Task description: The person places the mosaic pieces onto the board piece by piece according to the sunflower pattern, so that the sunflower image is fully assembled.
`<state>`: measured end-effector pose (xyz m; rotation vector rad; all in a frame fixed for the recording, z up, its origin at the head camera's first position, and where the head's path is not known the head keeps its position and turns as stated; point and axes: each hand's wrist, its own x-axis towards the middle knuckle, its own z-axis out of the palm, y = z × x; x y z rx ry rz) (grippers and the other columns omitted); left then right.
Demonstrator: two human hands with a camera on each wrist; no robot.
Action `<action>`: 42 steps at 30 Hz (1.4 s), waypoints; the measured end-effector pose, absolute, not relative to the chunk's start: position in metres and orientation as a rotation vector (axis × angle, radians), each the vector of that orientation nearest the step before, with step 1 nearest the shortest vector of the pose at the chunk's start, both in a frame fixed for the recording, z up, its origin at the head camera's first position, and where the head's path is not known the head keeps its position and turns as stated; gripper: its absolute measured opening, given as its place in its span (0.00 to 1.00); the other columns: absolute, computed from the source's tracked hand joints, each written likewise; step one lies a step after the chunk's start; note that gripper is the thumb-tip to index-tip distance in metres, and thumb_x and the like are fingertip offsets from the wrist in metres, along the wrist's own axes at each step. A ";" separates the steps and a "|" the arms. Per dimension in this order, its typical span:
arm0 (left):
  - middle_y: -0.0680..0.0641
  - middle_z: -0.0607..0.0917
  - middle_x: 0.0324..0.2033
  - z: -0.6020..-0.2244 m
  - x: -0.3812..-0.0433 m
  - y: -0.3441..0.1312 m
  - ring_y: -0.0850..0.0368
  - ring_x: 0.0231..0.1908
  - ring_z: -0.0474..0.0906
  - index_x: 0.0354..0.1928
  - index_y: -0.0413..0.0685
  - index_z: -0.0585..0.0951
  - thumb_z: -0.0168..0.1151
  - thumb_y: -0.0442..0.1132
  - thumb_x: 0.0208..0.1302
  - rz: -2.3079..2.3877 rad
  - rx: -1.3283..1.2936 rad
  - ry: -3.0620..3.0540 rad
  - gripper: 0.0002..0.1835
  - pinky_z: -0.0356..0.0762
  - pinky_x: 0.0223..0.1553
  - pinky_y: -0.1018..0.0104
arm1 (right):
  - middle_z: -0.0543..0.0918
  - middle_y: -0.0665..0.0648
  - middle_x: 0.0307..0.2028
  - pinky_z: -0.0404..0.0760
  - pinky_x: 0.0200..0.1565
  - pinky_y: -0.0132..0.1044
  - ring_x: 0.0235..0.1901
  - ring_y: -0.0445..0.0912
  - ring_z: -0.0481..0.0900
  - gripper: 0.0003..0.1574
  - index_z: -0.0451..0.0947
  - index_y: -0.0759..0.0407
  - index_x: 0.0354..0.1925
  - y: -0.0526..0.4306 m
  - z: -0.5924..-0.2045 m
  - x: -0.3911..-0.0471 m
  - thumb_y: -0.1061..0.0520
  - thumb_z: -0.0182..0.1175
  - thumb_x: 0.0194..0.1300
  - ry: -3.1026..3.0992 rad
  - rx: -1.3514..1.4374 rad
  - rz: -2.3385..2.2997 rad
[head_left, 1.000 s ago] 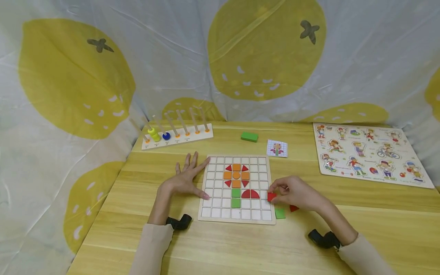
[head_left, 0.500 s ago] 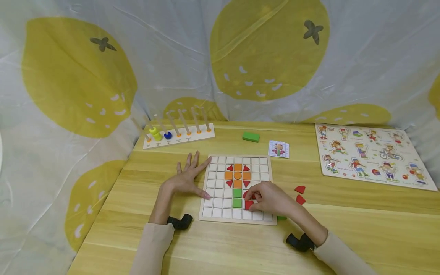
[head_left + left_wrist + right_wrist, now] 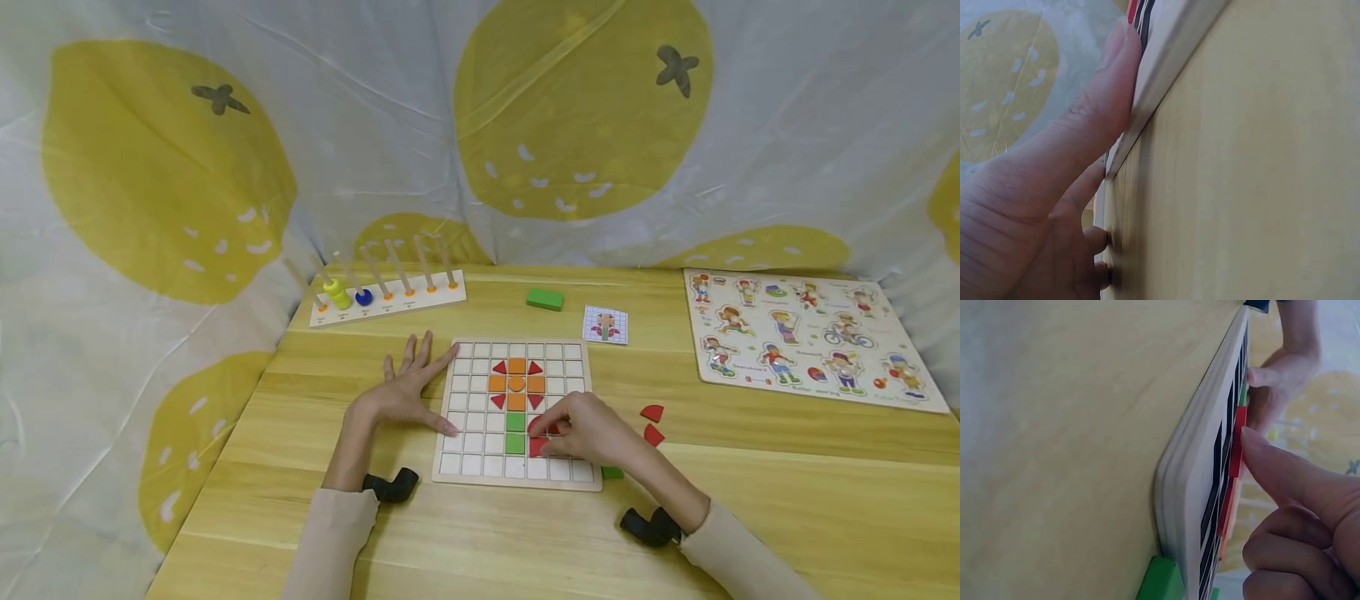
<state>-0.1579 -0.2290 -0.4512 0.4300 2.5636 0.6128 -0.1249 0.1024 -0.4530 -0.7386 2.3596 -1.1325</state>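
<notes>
A wooden grid board (image 3: pixel 472 471) lies flat, bearing orange, red and green pieces in a flower-like pattern. My left hand (image 3: pixel 401 392) rests with spread fingers at its left edge; the thumb (image 3: pixel 1107 81) touches the rim. Over the right part of the board, my right hand (image 3: pixel 588 429) pinches a red tile (image 3: pixel 537 447) between thumb and forefinger. This tile (image 3: pixel 1239 440) sits against the grid, just right of the lower green square (image 3: pixel 515 443); its full outline is covered. Red pieces above it are partly hidden by the fingers.
Two red quarter-circle pieces (image 3: pixel 653 413) and a partly hidden green piece (image 3: pixel 612 472) lie right of the board. Behind are a green block (image 3: pixel 544 299), a pattern card (image 3: pixel 605 325) and a peg counting stand (image 3: pixel 390 302). A picture puzzle (image 3: pixel 810 342) lies at far right.
My right hand has carried the red tile leftward from the board's right edge onto the grid, uncovering two red quarter-circles on the table. My left hand has stayed put.
</notes>
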 end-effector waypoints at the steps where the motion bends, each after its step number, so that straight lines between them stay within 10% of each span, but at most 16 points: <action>1: 0.38 0.21 0.80 -0.452 -0.158 -0.229 0.35 0.79 0.12 0.84 0.65 0.41 0.81 0.64 0.46 0.617 0.432 2.563 0.72 0.13 0.71 0.23 | 0.80 0.46 0.25 0.60 0.24 0.26 0.20 0.37 0.62 0.09 0.92 0.55 0.40 0.102 -0.453 -0.125 0.59 0.77 0.59 2.363 -0.740 -1.134; 32: 0.38 0.21 0.80 -0.450 -0.158 -0.229 0.35 0.79 0.12 0.84 0.65 0.41 0.82 0.63 0.46 0.621 0.430 2.561 0.72 0.14 0.71 0.23 | 0.85 0.47 0.27 0.60 0.25 0.27 0.25 0.41 0.64 0.07 0.93 0.53 0.38 0.100 -0.458 -0.130 0.59 0.77 0.58 2.297 -0.638 -1.221; 42: 0.39 0.22 0.81 -0.451 -0.159 -0.229 0.35 0.79 0.12 0.84 0.66 0.41 0.82 0.64 0.45 0.608 0.433 2.567 0.73 0.14 0.71 0.23 | 0.59 0.45 0.15 0.59 0.25 0.28 0.19 0.36 0.57 0.11 0.92 0.56 0.43 0.156 -0.446 -0.136 0.56 0.75 0.61 2.288 -0.593 -1.223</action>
